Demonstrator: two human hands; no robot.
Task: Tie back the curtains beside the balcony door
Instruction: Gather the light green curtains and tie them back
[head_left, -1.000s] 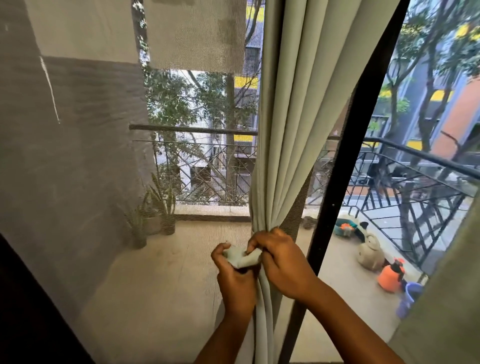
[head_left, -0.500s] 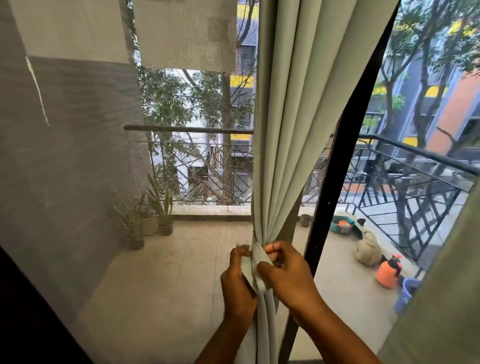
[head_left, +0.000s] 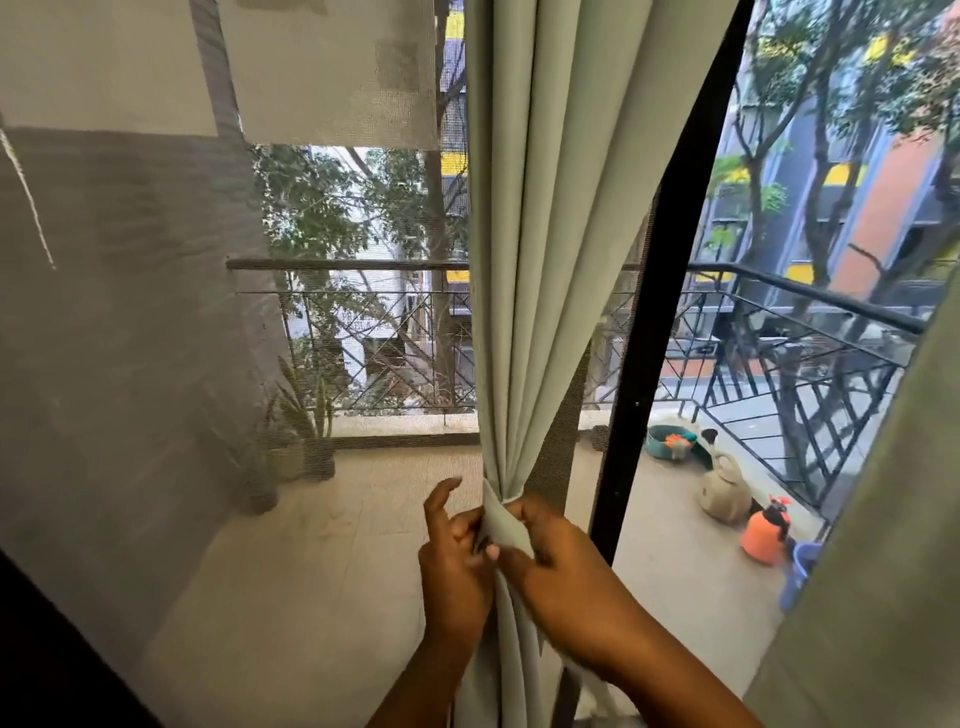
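- Pale green curtain (head_left: 545, 260) hangs gathered in folds just left of the black door frame (head_left: 654, 312), pulled in to a narrow waist low down.
- At that waist a tie-back band (head_left: 506, 522) of the same cloth wraps the folds.
- Left hand (head_left: 454, 564) is close against the curtain's left side, thumb and curled fingers pinching the band, index finger lifted free.
- Right hand (head_left: 563, 569) sits on the curtain's right side, fingers nipping the band too; both hands almost touching.
- Right of the door frame, on the balcony floor: an orange spray bottle (head_left: 763, 535) and a beige watering can (head_left: 724, 491).
- Left of the curtain, potted plants (head_left: 306, 436) behind mesh.
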